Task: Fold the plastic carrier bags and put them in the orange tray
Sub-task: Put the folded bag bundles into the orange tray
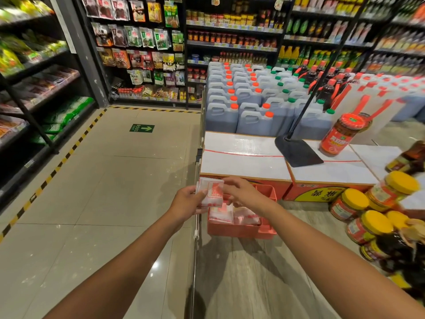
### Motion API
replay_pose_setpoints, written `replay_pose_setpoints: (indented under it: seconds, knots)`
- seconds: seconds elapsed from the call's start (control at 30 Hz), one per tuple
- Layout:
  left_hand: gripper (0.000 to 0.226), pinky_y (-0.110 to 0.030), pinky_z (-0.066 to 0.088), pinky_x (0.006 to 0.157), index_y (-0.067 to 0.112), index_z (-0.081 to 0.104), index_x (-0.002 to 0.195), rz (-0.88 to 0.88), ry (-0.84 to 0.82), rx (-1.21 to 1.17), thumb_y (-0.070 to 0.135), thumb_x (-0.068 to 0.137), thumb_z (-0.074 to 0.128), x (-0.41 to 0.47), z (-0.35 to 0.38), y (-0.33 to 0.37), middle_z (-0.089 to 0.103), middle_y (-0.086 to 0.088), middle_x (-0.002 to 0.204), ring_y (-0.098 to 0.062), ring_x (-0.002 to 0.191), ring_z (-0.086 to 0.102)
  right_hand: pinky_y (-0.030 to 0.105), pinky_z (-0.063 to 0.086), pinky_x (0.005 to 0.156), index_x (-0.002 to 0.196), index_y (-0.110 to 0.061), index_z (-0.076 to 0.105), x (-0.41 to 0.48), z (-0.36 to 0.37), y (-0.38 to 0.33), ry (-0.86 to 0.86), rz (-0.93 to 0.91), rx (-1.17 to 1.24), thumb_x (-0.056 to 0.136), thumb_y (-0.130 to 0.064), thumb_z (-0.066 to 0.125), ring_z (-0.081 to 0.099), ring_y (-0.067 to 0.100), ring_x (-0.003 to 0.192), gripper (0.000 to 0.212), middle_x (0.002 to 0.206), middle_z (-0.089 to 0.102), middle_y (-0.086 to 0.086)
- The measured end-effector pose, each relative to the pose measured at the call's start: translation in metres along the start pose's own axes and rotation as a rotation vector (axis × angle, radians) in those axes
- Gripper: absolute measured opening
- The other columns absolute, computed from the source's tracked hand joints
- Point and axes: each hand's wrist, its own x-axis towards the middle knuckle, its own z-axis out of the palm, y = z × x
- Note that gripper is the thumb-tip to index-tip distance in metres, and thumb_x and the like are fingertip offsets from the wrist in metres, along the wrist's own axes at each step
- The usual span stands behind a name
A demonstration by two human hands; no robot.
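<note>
L hand [187, 202] & R hand [243, 194] both pinch a small folded white plastic carrier bag w/ red print [210, 192], held up just over the left end of the orange plastic tray [241, 232]. More folded bags [234, 216] lie inside the tray.

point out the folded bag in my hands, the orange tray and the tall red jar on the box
folded plastic bag [215, 192], head view, printed front face
orange tray [239, 232], head view, near outer wall
red jar [338, 140], head view, its label

Bright overhead light; edges blurred, warped.
</note>
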Motion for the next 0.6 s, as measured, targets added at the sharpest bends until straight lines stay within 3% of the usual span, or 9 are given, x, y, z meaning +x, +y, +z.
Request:
replay_pose_setpoints:
  seconds: [0.07, 0.17, 0.23, 0.37, 0.47, 0.6]
  knots:
    - [0.018, -0.033, 0.063, 0.076, 0.014, 0.07, 0.117, 0.002, -0.049, 0.002, 0.019, 0.104, 0.058, -0.001, 0.012, 0.003, 0.078, -0.009, 0.106, -0.021, 0.091, 0.077, 0.036, 0.057, 0.076, 0.131, -0.022, 0.062, -0.003, -0.004, 0.001, 0.009, -0.016, 0.03, 0.095, -0.038, 0.07, 0.072, 0.019, 0.083, 0.04, 0.107, 0.074, 0.0]
    - [0.016, -0.041, 0.063, 0.083, 0.018, 0.069, 0.114, 0.049, -0.079, 0.091, 0.024, 0.104, 0.059, 0.0, 0.024, 0.004, 0.077, -0.006, 0.107, -0.02, 0.091, 0.077, 0.027, 0.056, 0.069, 0.122, -0.017, 0.067, -0.012, -0.014, 0.002, 0.05, -0.008, 0.113, 0.095, -0.023, 0.072, 0.067, 0.017, 0.081, 0.028, 0.102, 0.075, 0.008]
    - [0.021, -0.047, 0.062, 0.086, 0.02, 0.069, 0.116, 0.143, -0.094, 0.277, 0.034, 0.103, 0.059, 0.002, 0.027, -0.001, 0.077, -0.001, 0.105, -0.018, 0.091, 0.076, 0.02, 0.053, 0.06, 0.119, -0.013, 0.066, -0.016, -0.025, 0.003, 0.105, 0.016, 0.098, 0.095, -0.021, 0.072, 0.066, 0.013, 0.076, 0.026, 0.1, 0.073, 0.007]
    - [0.034, -0.038, 0.06, 0.09, 0.03, 0.061, 0.134, 0.304, -0.139, 0.809, 0.042, 0.103, 0.054, -0.002, 0.027, -0.011, 0.067, 0.01, 0.126, -0.013, 0.111, 0.066, 0.021, 0.049, 0.056, 0.107, -0.017, 0.068, -0.016, -0.049, 0.02, 0.159, 0.111, -0.135, 0.095, -0.023, 0.072, 0.067, 0.012, 0.075, 0.015, 0.097, 0.073, 0.004]
    - [0.043, -0.042, 0.043, 0.11, 0.031, 0.056, 0.142, 0.467, -0.208, 1.272, 0.046, 0.103, 0.052, -0.001, 0.023, -0.02, 0.059, 0.007, 0.143, -0.019, 0.13, 0.055, 0.021, 0.044, 0.055, 0.098, -0.02, 0.065, -0.018, -0.058, 0.035, 0.177, 0.169, -0.374, 0.091, -0.022, 0.074, 0.062, 0.009, 0.073, 0.011, 0.092, 0.067, -0.002]
    - [0.047, -0.048, 0.018, 0.122, 0.031, 0.054, 0.143, 0.534, -0.371, 1.534, 0.053, 0.106, 0.034, 0.0, 0.025, -0.034, 0.056, 0.005, 0.146, -0.017, 0.138, 0.046, 0.027, 0.049, 0.075, 0.122, -0.017, 0.064, -0.024, -0.044, 0.051, 0.207, 0.176, -0.657, 0.09, -0.023, 0.071, 0.061, 0.016, 0.095, 0.034, 0.116, 0.066, 0.001]
